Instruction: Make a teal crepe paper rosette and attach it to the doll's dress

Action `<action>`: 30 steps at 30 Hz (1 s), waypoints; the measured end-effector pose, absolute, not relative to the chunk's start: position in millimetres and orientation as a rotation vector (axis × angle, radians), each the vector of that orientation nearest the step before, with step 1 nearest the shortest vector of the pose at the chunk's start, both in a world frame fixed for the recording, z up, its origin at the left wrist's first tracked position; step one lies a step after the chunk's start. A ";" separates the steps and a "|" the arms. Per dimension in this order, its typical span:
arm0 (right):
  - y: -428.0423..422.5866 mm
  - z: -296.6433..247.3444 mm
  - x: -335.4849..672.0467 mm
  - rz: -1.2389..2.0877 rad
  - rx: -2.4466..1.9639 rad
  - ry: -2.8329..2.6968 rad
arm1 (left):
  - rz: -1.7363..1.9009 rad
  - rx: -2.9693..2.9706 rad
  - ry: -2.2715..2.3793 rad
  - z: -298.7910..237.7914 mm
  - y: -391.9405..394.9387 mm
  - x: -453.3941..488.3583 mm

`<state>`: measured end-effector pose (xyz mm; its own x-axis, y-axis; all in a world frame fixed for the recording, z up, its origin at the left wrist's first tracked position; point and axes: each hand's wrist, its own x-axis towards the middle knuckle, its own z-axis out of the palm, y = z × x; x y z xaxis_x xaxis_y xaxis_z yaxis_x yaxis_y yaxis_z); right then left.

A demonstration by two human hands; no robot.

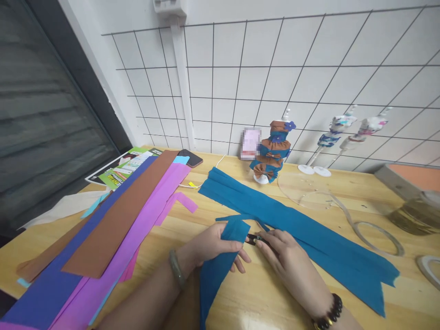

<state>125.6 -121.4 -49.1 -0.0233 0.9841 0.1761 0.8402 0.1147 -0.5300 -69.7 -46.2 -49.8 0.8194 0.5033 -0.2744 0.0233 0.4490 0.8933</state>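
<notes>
My left hand, closed, pinches a teal crepe paper strip between thumb and fingers; the strip hangs down toward the table's front edge. My right hand lies just to its right, its fingers closed around a small black tool that looks like scissors, mostly covered by the fingers. The tool's tip is close to the strip's edge; whether it touches cannot be made out. Behind both hands a long teal crepe paper sheet lies across the table. A narrow teal offcut curves beyond my left hand.
Brown, purple and blue crepe strips overlap at the left, near a phone and leaflets. A decorated small dress form and two others stand along the grid wall. Rolls of tape lie at the right.
</notes>
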 end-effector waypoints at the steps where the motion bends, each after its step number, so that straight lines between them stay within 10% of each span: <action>1: -121.8 -47.8 125.2 0.355 -1.720 -1.891 | 0.318 1.077 0.555 -50.4 -46.5 -68.9; 14: -128.8 -37.3 100.0 0.912 -1.447 -1.452 | 0.149 1.180 0.506 -47.3 -65.5 -57.8; 30: -110.9 -46.6 173.1 0.768 -1.526 -0.878 | 0.119 1.091 0.454 -43.6 -56.9 -73.2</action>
<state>173.1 -110.9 -46.6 0.5047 0.8633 0.0028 0.1119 -0.0622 -0.9918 -73.2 -56.9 -43.6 0.9022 0.3128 -0.2970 0.1270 0.4655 0.8759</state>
